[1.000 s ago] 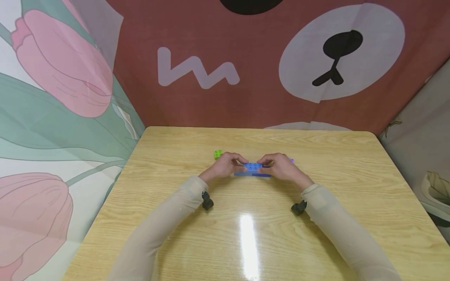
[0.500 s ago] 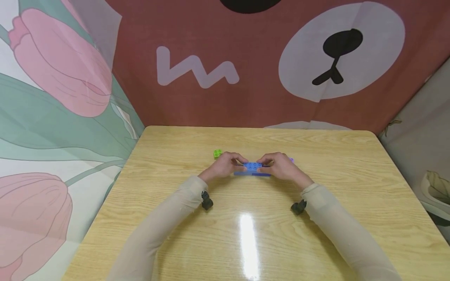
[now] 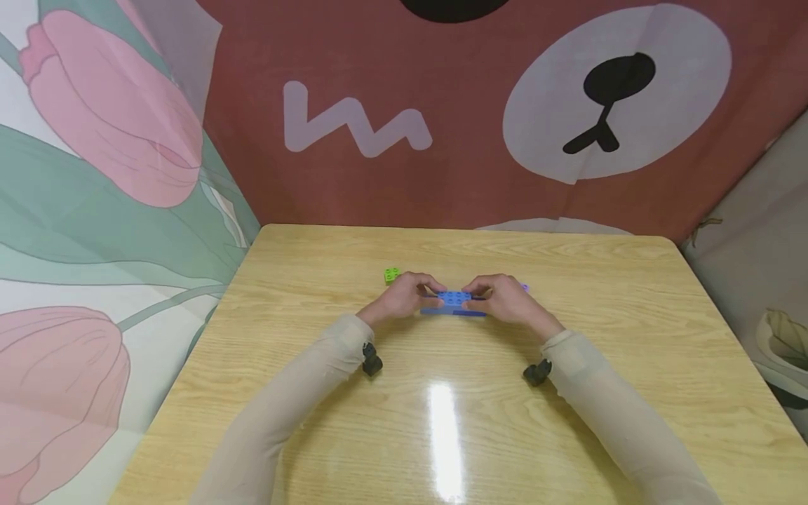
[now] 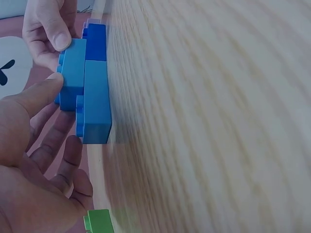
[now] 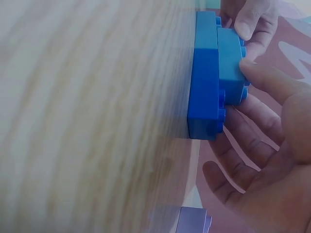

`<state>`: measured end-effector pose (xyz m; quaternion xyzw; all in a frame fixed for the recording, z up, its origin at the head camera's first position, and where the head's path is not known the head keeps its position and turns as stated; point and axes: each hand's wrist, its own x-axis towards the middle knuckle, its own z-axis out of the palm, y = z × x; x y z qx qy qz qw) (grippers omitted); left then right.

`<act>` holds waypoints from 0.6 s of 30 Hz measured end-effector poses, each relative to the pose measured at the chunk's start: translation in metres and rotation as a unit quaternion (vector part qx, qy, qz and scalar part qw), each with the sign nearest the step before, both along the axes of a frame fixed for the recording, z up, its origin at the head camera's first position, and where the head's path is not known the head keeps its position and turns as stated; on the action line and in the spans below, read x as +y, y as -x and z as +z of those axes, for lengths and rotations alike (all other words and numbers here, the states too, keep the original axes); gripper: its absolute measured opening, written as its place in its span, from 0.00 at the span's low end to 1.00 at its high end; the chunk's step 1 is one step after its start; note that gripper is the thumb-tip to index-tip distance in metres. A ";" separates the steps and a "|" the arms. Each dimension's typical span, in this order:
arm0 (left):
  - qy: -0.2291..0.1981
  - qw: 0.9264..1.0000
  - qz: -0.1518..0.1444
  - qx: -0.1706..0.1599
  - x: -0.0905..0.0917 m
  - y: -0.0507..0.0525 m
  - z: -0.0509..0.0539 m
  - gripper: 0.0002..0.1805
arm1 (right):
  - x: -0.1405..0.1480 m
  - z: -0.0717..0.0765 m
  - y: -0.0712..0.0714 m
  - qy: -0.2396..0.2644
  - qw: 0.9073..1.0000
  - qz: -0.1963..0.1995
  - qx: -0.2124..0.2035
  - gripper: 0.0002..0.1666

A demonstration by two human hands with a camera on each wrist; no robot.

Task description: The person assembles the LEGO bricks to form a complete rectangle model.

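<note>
Mid-blue studded rectangular plastic brick [image 3: 454, 298]: located at the centre of the head frame, studs upward, long axis running left to right. It lies between the two hands, neither being clearly nearer. Left hand [image 3: 402, 295]: fingers pinch the left end. Right hand [image 3: 505, 299]: fingers pinch the right end. Support: the brick spans the joint between a light-blue studded plastic brick [image 4: 97, 104] at left and a dark-blue studded plastic brick [image 5: 204, 87] at right, set end to end on the wood-grain bench [image 3: 379, 435]. Full seating of the studs cannot be confirmed. Adjacent parts: a lime-green studded plastic brick [image 3: 391, 275] beside the left hand; a lilac studded plastic brick [image 5: 191, 221], lower centre of the right wrist frame. No container is visible around the bricks.
</note>
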<state>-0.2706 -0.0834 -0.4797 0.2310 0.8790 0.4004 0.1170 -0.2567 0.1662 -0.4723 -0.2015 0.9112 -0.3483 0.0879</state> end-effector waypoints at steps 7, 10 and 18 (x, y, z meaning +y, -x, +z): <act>0.008 1.000 0.000 0.006 0.000 0.000 0.000 0.12 | 0.001 -0.002 0.001 -0.008 1.000 -0.004 0.001 0.17; 0.011 1.000 0.004 0.001 0.000 -0.001 0.000 0.13 | 0.001 -0.001 0.001 -0.014 1.000 -0.001 0.003 0.18; 0.009 1.000 0.005 -0.003 0.000 -0.002 0.001 0.13 | 0.002 0.002 0.000 -0.020 1.000 -0.004 0.004 0.19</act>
